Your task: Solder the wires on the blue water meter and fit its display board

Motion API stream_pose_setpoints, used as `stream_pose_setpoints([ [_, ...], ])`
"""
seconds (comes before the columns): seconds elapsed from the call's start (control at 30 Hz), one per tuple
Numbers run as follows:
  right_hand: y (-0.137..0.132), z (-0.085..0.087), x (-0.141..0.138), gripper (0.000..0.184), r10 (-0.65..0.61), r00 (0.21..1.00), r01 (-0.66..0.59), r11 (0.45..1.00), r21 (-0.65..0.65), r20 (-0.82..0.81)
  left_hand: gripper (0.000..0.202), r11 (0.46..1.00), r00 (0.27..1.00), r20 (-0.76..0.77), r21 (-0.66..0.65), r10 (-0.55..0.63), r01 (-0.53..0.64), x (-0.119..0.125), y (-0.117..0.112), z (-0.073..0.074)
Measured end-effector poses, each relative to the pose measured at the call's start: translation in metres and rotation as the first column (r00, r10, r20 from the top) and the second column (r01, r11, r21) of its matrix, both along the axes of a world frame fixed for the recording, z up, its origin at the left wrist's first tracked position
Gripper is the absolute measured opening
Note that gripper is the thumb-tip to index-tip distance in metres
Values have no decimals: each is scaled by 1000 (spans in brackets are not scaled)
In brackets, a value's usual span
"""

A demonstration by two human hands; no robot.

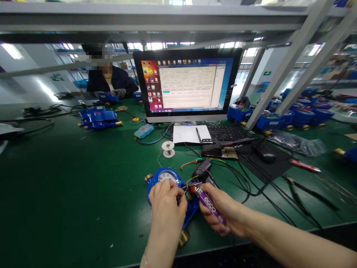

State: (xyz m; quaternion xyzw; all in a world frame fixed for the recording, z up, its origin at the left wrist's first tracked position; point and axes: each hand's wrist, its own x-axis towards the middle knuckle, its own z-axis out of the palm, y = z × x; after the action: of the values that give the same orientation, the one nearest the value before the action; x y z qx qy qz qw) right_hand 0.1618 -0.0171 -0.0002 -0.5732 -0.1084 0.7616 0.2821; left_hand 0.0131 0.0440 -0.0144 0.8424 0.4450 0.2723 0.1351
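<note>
Blue water meter (167, 178) sits near the bench's front edge (83, 208). Our left hand (166, 206) pinches its casing; our right hand (223, 212) is closed around a purple tool (209, 204) at the thin wires (192, 180). We judge a slip could snap them, or nudge the meter off.

Single head-worn view, aimed forward and down across the green workbench (55, 178), both hands seen close at the lower edge, monitor (186, 83) faced at mid-distance, shelf frame (167, 16) caught overhead, another person seen beyond.
</note>
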Motion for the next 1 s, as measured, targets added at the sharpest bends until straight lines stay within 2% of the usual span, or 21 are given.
stream_pose_setpoints([
  [0.2,-1,-5,-3,62,-20,1000,20,999,35,5,12,1000,1000,0,-11,-26,26,-1,2,-3],
  [0.63,-1,-2,-6,60,-54,998,54,998,36,11,12,999,999,20,25,25,-26,3,-5,4],
  [0.7,-6,-2,-7,62,-72,996,68,995,75,47,12,999,999,19,21,32,-32,4,-6,5],
  [0.77,-10,-1,-4,63,-93,990,71,977,201,106,12,999,999,17,7,38,-38,4,-7,6],
  [0.8,-12,0,-1,63,-106,982,54,952,301,157,12,999,999,13,1,43,-43,4,-6,6],
  [0.87,-12,2,8,55,-171,930,-30,846,532,325,10,999,999,-5,-28,35,-35,3,-4,6],
  [0.93,-9,2,19,36,-306,804,-170,703,691,509,9,997,999,-32,-71,15,-17,2,-1,7],
  [1.0,-4,-2,29,23,-431,660,-344,555,757,616,7,993,998,-60,-118,-1,-6,1,2,9],
])
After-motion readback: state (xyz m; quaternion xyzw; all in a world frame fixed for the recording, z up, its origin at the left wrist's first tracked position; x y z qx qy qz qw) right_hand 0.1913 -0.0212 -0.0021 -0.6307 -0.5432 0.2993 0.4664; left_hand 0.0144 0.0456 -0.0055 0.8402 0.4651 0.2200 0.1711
